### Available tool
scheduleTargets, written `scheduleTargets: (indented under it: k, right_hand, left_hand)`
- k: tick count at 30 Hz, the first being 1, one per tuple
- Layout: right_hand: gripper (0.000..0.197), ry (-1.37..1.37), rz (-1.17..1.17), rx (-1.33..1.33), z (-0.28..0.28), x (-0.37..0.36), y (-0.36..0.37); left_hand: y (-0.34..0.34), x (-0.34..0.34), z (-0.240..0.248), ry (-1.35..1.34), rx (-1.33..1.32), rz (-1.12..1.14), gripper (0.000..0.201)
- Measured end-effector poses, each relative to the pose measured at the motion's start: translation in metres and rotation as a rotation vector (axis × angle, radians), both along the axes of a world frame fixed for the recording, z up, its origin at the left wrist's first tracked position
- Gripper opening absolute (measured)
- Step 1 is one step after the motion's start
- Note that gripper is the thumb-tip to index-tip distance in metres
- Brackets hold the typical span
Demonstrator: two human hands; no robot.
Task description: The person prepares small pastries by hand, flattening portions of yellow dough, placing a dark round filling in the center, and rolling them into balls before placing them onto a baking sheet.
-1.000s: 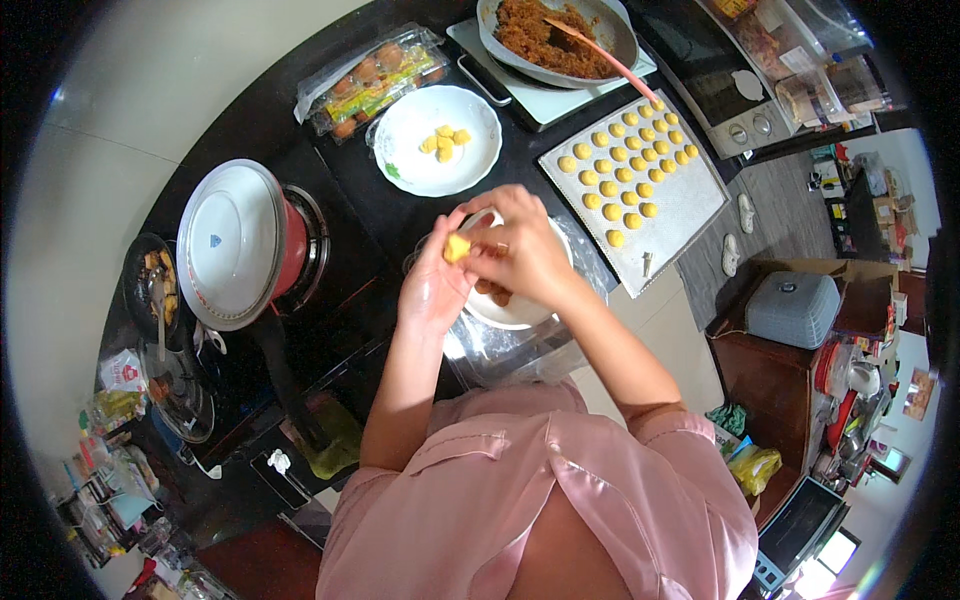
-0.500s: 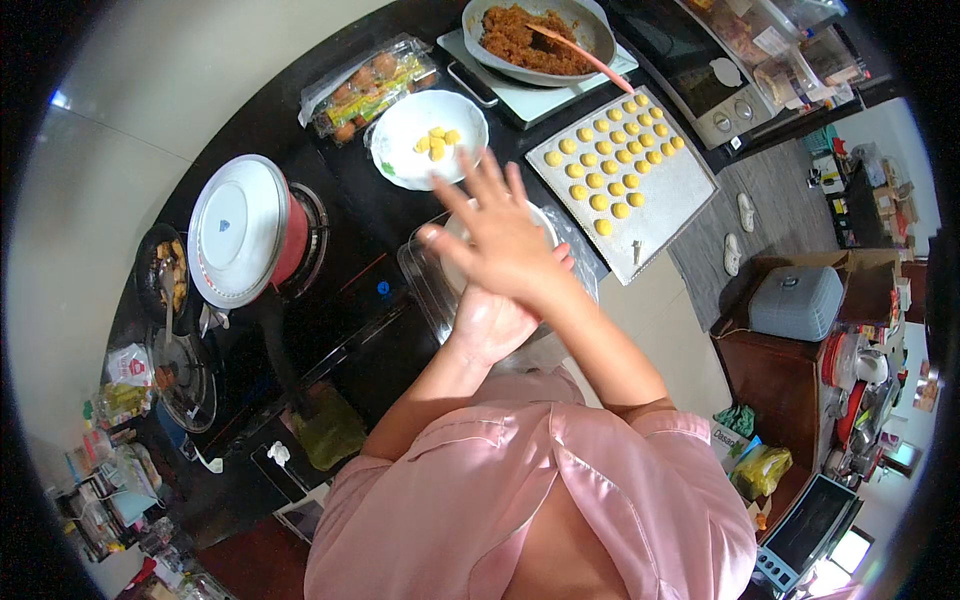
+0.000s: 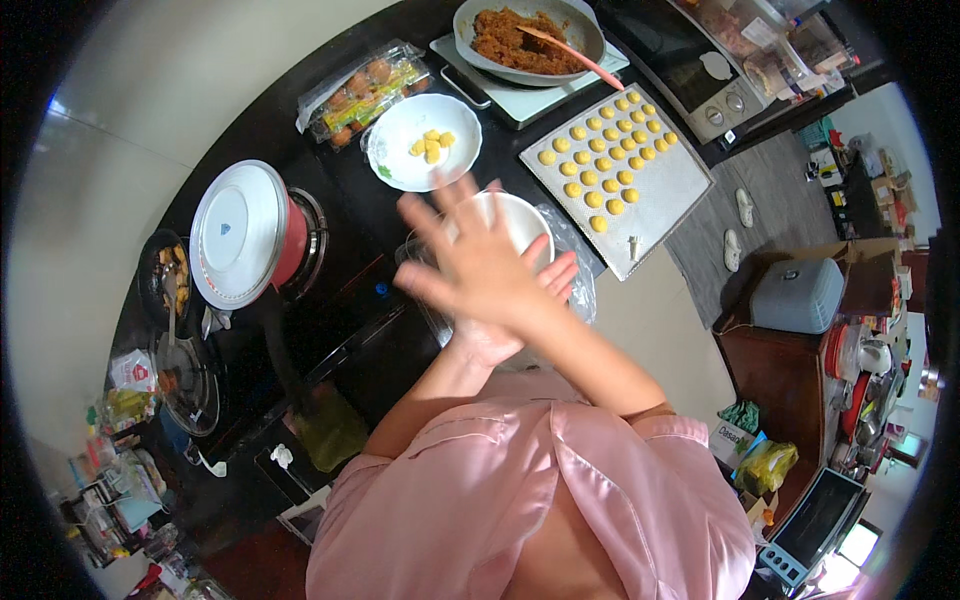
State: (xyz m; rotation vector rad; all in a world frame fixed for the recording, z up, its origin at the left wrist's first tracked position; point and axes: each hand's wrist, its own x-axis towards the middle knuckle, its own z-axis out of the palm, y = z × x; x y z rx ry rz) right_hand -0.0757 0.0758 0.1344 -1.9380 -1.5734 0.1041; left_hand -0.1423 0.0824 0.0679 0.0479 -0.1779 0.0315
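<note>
My right hand [image 3: 475,260] lies palm down across my left hand [image 3: 490,340], its fingers spread and slightly blurred. Underneath, the left palm faces up, with its fingertips stretched out past the right wrist. Whatever may lie between the palms is hidden. Below both hands sits a white bowl [image 3: 522,222], partly covered by them, beside clear plastic wrap [image 3: 580,285]. Just beyond the fingertips, a white scalloped bowl [image 3: 400,165] holds several small yellow dough pieces [image 3: 432,146]. To the right, a metal baking tray [image 3: 660,205] carries rows of yellow dough balls [image 3: 611,185].
At the back, a pan of brown filling [image 3: 515,45] with a pink spatula [image 3: 590,65] rests on a white scale-like base. An egg carton [image 3: 365,90] lies back left. Left are a red pot with a white lid [image 3: 235,230] on the stove and a small black pan [image 3: 160,285].
My right hand has shifted slightly left and down over the left palm, its fingers fanned wider. More of the left fingertips shows. The whole view has shifted a little.
</note>
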Motion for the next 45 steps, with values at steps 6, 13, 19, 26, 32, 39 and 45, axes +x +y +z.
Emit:
scheduleTargets:
  k: [6,13,19,26,32,39,45]
  right_hand:
    - [0.074,0.002,0.109,-0.024,-0.001,-0.009,-0.013]
    - [0.068,0.001,0.071,-0.074,-0.002,-0.013,-0.032]
    - [0.071,0.029,-0.032,-0.010,-0.003,-0.005,-0.030]
    - [0.070,-0.031,-0.137,-0.095,-0.011,0.033,-0.023]
    - [0.062,-0.054,-0.092,0.102,0.004,0.006,-0.005]
    - [0.031,0.107,-0.198,0.181,-0.002,0.037,-0.046]
    - [0.037,0.449,-0.017,0.250,-0.003,0.050,-0.060]
  left_hand:
    - [0.016,-0.005,0.007,0.242,0.318,0.333,0.076]
    - [0.032,-0.003,0.018,0.280,0.380,0.370,0.076]
    - [0.031,0.003,0.028,0.301,0.147,0.308,0.078]
    - [0.019,0.008,0.049,0.411,0.169,0.244,0.078]
    - [0.016,0.004,0.021,0.097,0.165,0.193,0.070]
    - [0.041,-0.003,0.043,0.438,-0.065,0.179,0.065]
    - [0.050,-0.015,0.038,0.454,0.389,0.216,0.050]
